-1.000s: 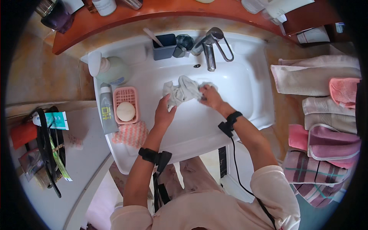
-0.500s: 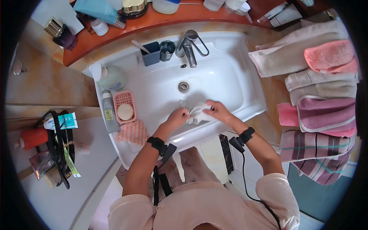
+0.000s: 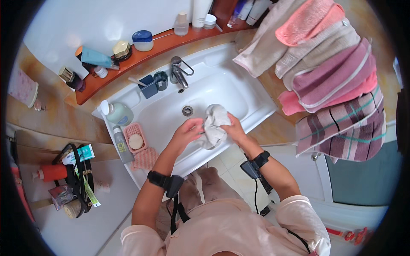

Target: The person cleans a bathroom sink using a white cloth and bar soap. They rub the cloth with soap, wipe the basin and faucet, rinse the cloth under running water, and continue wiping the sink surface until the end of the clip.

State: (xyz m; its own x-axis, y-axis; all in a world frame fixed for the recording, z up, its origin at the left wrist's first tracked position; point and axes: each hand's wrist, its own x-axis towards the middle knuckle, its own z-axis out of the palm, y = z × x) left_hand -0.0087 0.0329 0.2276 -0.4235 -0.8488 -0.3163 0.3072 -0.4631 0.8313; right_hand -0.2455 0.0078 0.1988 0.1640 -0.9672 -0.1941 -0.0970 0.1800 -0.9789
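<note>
A crumpled off-white cloth (image 3: 215, 121) hangs over the front part of the white sink (image 3: 143, 112), bunched at its top and trailing toward the front rim. My right hand (image 3: 233, 129) grips it from the right, thumb and fingers closed on its edge. On the other side, my left hand (image 3: 188, 132) is beside the cloth with its fingers apart and a little blurred; whether the fingertips touch the fabric I cannot tell. Behind the cloth are the drain (image 3: 187, 111) and the chrome faucet (image 3: 178, 72).
Along the sink's left side stand a pump bottle (image 3: 118, 114), a grey bottle (image 3: 122, 145), a pink soap dish (image 3: 136, 138) and a pink checked cloth (image 3: 145, 158). Several towels (image 3: 331, 81) hang at the right. Cosmetics line a red-brown shelf (image 3: 158, 48) behind.
The cloth has been lifted and now hangs longer and looser. My left hand has gone from closed at the cloth to spread fingers. The whole view has turned and shifted toward the right.
</note>
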